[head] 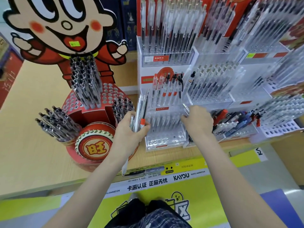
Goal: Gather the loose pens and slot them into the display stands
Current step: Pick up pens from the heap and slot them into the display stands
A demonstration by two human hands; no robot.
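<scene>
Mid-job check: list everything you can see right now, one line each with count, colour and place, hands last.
bundle of pens: several, clear with one orange grip, in the left hand
pen: one, clear with silver tip, pinched in the right hand
clear display stand: one, transparent, centre shelf, front holes unfilled
loose pens: a pile, red, blue and black, right of the right hand
red drum stand: one, red and gold, left, partly stocked
cartoon figure board: one, red and cream, behind the drum
shelf: one, pale wood
left hand: grips the bundle
right hand: pinches the pen
</scene>
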